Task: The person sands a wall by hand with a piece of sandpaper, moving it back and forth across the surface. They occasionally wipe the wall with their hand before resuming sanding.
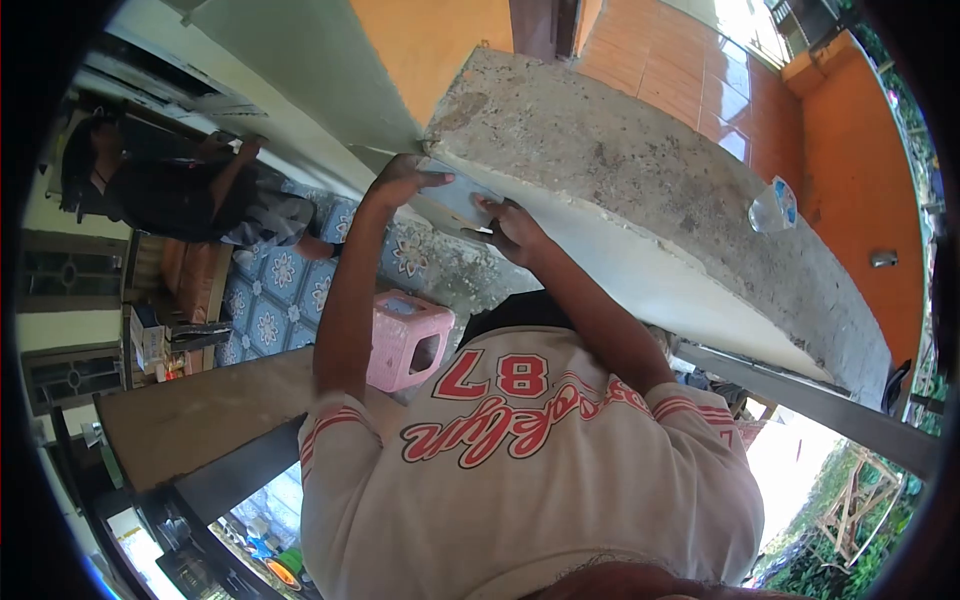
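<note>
My left hand [400, 180] and my right hand [510, 228] both reach out to a flat grey trowel [455, 197]. The trowel lies against the smooth white face [640, 275] of a low concrete wall, at its near end. My left hand presses on the trowel's upper left part, fingers spread over it. At the trowel's right end, my right hand grips it with curled fingers. The wall's top [620, 150] is rough bare concrete. My white shirt with red lettering [520, 450] fills the lower part of the view.
A plastic water bottle [773, 205] lies on the wall's top to the right. A pink plastic stool [405, 340] stands beside my left arm on blue patterned floor tiles [270, 300]. Another person [170, 190] sits at the far left. Orange tiles [690, 70] lie beyond the wall.
</note>
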Demonstrator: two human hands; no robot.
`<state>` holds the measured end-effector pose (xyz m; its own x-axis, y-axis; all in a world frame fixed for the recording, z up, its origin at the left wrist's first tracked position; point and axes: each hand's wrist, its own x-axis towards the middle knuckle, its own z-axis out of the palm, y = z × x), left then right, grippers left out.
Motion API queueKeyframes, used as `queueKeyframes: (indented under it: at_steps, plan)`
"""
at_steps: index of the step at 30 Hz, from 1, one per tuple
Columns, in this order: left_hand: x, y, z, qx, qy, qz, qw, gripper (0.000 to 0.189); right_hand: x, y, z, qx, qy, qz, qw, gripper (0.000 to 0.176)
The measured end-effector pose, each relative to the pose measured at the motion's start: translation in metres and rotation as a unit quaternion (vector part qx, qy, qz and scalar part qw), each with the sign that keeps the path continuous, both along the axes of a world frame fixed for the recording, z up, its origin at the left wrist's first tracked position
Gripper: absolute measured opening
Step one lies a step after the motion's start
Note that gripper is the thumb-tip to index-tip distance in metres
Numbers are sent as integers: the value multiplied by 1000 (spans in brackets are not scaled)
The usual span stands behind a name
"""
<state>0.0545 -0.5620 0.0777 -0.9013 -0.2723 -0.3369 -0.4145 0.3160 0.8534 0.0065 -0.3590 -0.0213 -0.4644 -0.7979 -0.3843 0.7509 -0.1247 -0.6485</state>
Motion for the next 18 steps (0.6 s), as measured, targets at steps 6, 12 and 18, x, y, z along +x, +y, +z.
queueKeyframes:
  at_steps: [6, 12, 18]
  plan:
    - [-4, 41, 25, -272, 33, -32, 961, 48, 1, 19, 4, -172, -110, 21, 979, 52]
    - [-16, 150, 30, -384, 41, -115, 915, 47, -4, 122, 12, -173, -121, -11, 977, 57]
    - [-33, 313, 17, -394, 64, -198, 895, 49, -3, 286, -3, -146, -75, -101, 981, 54]
